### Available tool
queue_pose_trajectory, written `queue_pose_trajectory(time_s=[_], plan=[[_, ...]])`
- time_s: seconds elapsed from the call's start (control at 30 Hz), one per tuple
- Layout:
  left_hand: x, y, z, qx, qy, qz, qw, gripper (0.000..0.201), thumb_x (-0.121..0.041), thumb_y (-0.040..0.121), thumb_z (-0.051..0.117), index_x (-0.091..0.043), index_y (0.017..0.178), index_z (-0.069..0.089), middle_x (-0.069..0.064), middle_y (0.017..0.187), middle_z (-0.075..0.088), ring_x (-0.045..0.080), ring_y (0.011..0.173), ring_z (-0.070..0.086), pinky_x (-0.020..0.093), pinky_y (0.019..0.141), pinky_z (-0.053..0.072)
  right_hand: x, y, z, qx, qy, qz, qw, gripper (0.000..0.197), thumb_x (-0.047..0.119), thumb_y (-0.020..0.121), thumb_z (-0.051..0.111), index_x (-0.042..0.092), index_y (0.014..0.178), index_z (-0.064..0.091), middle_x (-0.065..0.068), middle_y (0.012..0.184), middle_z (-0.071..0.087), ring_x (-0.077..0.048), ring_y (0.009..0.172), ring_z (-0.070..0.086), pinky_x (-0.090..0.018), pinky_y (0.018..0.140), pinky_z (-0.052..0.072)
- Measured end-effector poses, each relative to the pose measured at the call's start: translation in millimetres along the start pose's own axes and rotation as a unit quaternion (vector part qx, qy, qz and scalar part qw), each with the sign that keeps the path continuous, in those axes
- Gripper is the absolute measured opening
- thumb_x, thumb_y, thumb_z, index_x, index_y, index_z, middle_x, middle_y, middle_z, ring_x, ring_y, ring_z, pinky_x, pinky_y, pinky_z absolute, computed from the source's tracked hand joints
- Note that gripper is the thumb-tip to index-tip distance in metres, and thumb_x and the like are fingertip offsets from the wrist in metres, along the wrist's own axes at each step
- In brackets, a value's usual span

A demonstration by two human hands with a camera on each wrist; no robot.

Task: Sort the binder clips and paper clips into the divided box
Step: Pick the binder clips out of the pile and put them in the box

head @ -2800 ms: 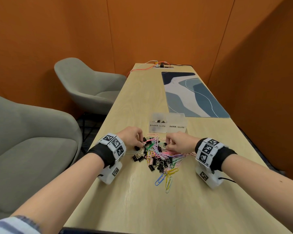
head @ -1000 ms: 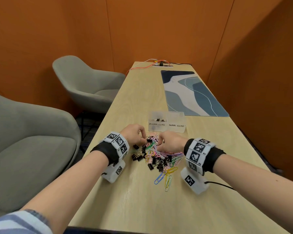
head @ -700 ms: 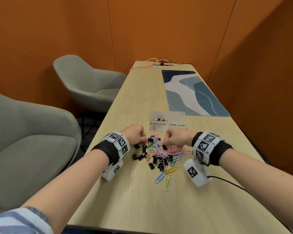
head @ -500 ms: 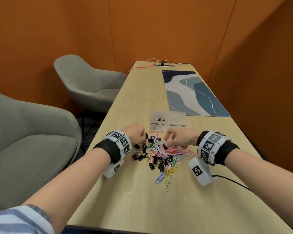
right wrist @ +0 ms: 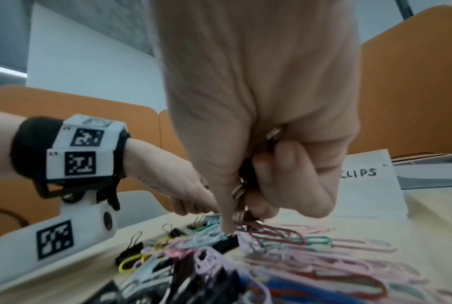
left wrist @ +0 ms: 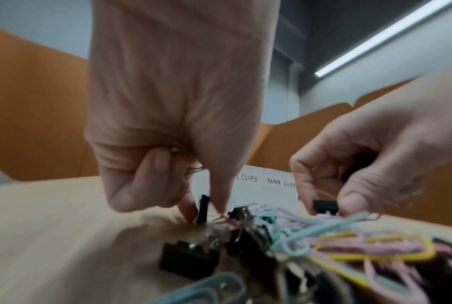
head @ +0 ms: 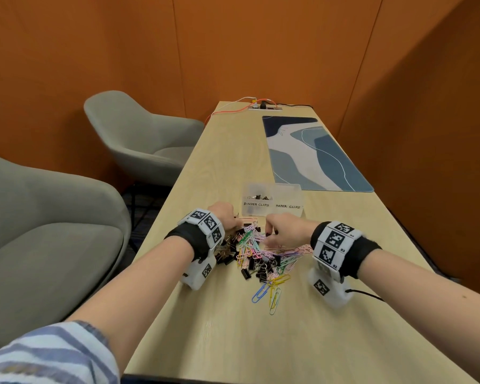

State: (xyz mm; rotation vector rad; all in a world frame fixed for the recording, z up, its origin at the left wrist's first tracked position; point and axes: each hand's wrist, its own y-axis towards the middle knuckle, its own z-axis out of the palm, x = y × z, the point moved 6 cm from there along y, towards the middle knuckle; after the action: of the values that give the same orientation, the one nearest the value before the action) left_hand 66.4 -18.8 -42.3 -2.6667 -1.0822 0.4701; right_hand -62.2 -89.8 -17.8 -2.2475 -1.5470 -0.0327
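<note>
A heap of black binder clips and coloured paper clips (head: 257, 253) lies on the wooden table (head: 233, 328). Just beyond it stands the clear divided box (head: 272, 210), labelled BINDER CLIPS on the left and PAPER CLIPS on the right; a few black binder clips (head: 258, 195) lie in the left compartment. My left hand (head: 227, 220) is at the heap's far left edge and pinches a black binder clip (left wrist: 202, 207) between thumb and forefinger. My right hand (head: 277, 231) holds several binder clips (right wrist: 241, 185) in its curled fingers, and its thumb and forefinger pinch another black one (left wrist: 324, 206).
A blue patterned mat (head: 313, 153) lies beyond the box on the right. A power strip with cables (head: 263, 106) sits at the table's far end. Two grey armchairs (head: 139, 134) stand along the table's left side. Orange walls close in behind and to the right.
Both hands have stayed at the heap's far edge, picking at clips. My right forearm has swung slightly outward to the right.
</note>
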Motion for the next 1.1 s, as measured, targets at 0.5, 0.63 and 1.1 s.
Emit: queue_pose_trajectory(time_s=[0.5,0.63,1.1], plan=[[10.0,-28.9,-30.5,0.013,-0.136,-0.026,0.990,0.047,-0.025,0.096,0.035,0.004,0.130,0.048,0.024,0.140,0.048,0.037,0.128,0.047,0.042,0.103,0.043,-39.2,11.4,4.5,0.085,0.392,0.095,0.911,0.025,0.017,0.091,0.060,0.014,0.072,0.044,0.002,0.054,0.035,-0.010,0.042,0.027,-0.017,0.035,0.031],[1.0,-20.5,-43.0,-0.008,-0.236,-0.029,0.971,0.050,-0.026,0.097,0.031,0.010,0.131,0.043,0.026,0.120,0.058,0.036,0.109,0.059,0.040,0.084,0.054,-44.5,15.8,-3.3,0.105,0.565,0.142,0.806,0.019,0.008,0.097,0.046,0.007,0.078,0.047,0.002,0.041,0.037,-0.005,0.032,0.027,-0.014,0.030,0.027],[-45.5,32.4,-63.3,0.001,-0.253,-0.020,0.967,0.021,-0.012,0.091,0.049,-0.005,0.073,0.057,0.007,0.062,0.055,0.020,0.055,0.051,0.026,0.057,0.045,-52.5,84.1,-66.4,-0.020,0.558,0.197,0.806,0.021,0.003,0.097,0.041,0.001,0.077,0.047,-0.007,0.065,0.042,-0.009,0.051,0.031,-0.014,0.029,0.028]])
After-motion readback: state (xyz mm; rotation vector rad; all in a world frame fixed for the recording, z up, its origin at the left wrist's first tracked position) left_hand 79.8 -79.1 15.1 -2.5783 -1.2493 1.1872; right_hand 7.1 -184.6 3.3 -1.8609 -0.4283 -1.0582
